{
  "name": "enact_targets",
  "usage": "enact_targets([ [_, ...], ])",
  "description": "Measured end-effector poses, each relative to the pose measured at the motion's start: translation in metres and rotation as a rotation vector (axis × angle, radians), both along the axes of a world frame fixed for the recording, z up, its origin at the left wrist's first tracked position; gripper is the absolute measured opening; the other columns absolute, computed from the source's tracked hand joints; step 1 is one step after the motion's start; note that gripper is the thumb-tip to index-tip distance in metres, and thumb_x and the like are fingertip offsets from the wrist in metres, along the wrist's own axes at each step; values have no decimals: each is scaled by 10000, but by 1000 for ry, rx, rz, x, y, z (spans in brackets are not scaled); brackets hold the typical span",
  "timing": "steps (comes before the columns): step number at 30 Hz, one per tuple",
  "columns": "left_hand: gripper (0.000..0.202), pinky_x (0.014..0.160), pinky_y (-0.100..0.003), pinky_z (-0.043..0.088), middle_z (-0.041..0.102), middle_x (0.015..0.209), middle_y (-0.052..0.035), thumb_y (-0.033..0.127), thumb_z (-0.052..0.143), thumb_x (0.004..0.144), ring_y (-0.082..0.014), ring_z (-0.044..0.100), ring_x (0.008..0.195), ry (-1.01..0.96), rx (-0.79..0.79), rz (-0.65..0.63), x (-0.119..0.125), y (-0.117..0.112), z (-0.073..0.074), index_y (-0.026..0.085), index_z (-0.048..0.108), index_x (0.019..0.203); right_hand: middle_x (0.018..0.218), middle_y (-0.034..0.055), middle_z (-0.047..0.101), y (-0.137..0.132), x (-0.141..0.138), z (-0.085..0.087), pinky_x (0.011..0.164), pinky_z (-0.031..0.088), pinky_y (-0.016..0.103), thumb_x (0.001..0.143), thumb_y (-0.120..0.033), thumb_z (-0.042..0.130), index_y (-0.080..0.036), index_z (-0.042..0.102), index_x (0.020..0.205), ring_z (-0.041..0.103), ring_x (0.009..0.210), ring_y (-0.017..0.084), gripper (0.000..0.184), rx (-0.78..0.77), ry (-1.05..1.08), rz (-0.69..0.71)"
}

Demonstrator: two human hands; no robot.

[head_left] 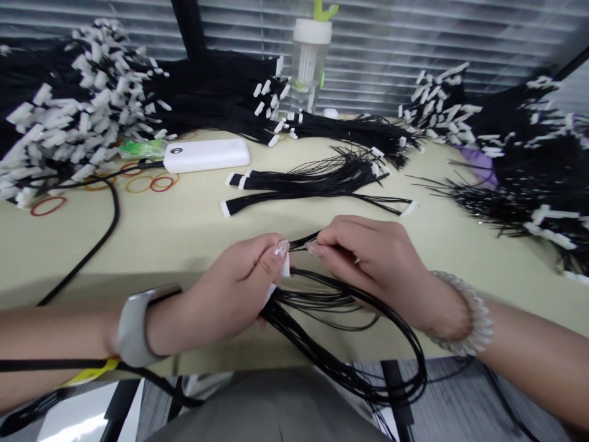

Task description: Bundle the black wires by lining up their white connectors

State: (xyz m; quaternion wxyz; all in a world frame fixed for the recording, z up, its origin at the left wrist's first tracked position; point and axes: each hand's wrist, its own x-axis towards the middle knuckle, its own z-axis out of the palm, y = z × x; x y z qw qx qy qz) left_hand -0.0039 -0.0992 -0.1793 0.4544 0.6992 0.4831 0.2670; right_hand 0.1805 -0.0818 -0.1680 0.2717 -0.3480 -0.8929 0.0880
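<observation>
My left hand [230,291] is closed on a small white connector [285,265] and a bundle of thin black wires [331,319] that loops down over the table's front edge. My right hand [372,264] pinches the black wires just right of the connector, fingertips almost touching the left thumb. A grey watch sits on my left wrist and a clear bead bracelet on my right wrist. Beyond my hands lies a small bunch of finished black wire harnesses [313,181] with white connectors.
Large heaps of black wires with white connectors lie at the left [78,116], back [257,98] and right [529,159]. A white power bank [206,155], rubber bands [147,183], a black cable [99,242] and a clear bottle [309,64] stand on the beige table [184,227].
</observation>
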Motion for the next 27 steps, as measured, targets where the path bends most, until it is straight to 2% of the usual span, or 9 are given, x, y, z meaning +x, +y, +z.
enact_targets([
  [8, 309, 453, -196, 316, 388, 520, 51, 320, 271, 875, -81, 351, 465, 67, 112, -24, 0, 1, 0, 187, 345, 607, 726, -1, 491, -1, 3, 4, 589, 314, 176, 857, -218, 387, -138, 502, 789, 416, 650, 50, 156, -69, -87, 85],
  [19, 322, 474, -206, 307, 386, 557, 45, 340, 269, 872, -88, 353, 507, 181, 198, -75, -1, 0, -1, 179, 351, 605, 681, -7, 476, -4, -4, -6, 534, 300, 175, 851, -250, 407, -139, 512, 751, 391, 596, 50, 183, 95, -62, 6],
  [24, 316, 408, -173, 314, 375, 506, 59, 349, 277, 872, -67, 359, 436, 61, 44, -23, 0, 1, 0, 180, 357, 617, 749, 5, 485, -1, 0, -2, 574, 335, 190, 821, -273, 453, -161, 520, 818, 424, 657, 71, 130, 136, -95, -25],
  [27, 324, 363, -152, 319, 360, 473, 73, 375, 269, 874, -51, 363, 373, -49, -69, 40, 1, 1, 0, 182, 380, 639, 843, 47, 469, -2, 7, 8, 621, 369, 215, 755, -316, 537, -139, 513, 845, 435, 727, 99, 201, 230, -53, -92],
])
